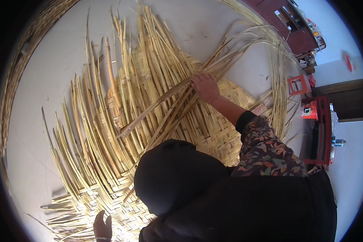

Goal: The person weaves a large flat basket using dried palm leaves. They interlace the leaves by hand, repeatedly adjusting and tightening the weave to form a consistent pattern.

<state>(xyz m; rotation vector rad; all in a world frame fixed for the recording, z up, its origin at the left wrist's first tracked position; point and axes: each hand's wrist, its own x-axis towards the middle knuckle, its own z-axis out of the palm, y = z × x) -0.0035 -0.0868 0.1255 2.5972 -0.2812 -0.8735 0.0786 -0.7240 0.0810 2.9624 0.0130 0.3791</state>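
Observation:
A large woven mat [226, 121] of pale yellow, reed-like strips lies across the floor, with many long unwoven strip ends [97, 133] fanning out at its left and far sides. My right hand [205, 86] is closed around a few long flat reed strips [149, 109], which run aslant over the others. Past the hand, these strips spread toward the far right. Low at the left, my left hand [103, 227] is over the brightly lit weave near the mat's edge. Its thumb and fingers are apart, and nothing shows in them. A bracelet circles that wrist.
A black-clothed rounded shape [181, 177] covers much of the mat's near right part. Loose long strips [279, 76] bunch at the right, and another bundle [12, 92] curves along the left rim. Beyond stand a red stool [298, 85], a dark red table [323, 133] and a cabinet [298, 42].

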